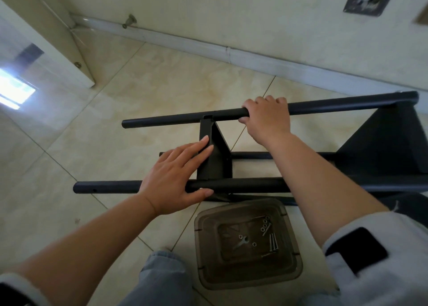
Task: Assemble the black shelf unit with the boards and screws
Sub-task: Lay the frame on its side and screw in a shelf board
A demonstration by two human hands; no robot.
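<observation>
Floor (pixel 162 85): glossy cream tiles w/ thin grout lines, pale skirting along the wall behind. Landmark = the black shelf unit (pixel 379 148), lying on its side on the tiles, matte black metal: round tubes running left-right, flat triangular boards betw. them.

Far tube (pixel 162 120): long, smooth cylinder, open end at left. Near tube (pixel 106 187): same shape, small hole near its left end. A third tube shows behind the boards, mid-frame. Big board at the unit's right end, broad and flat. Smaller board (pixel 218 153) approx. mid-unit, wedge-shaped, its notched tab meeting the far tube.

Tray (pixel 289 266): just in front of the unit, near side, touching or nearly touching the near tube's underside; smoky translucent plastic, rounded-square, ribbed rim. Inside: screws (pixel 273 241), long, silvery, side by side, plus small round washers/nuts and a flat metal wrench.

Right hand (pixel 266 118): fingers curled over the far tube, thumb under, firm grip, right of the small board.

Left hand (pixel 176 178): flat, fingers straight; palm over the near tube, fingertips pressing the small board's face, thumb below the tube.
</observation>
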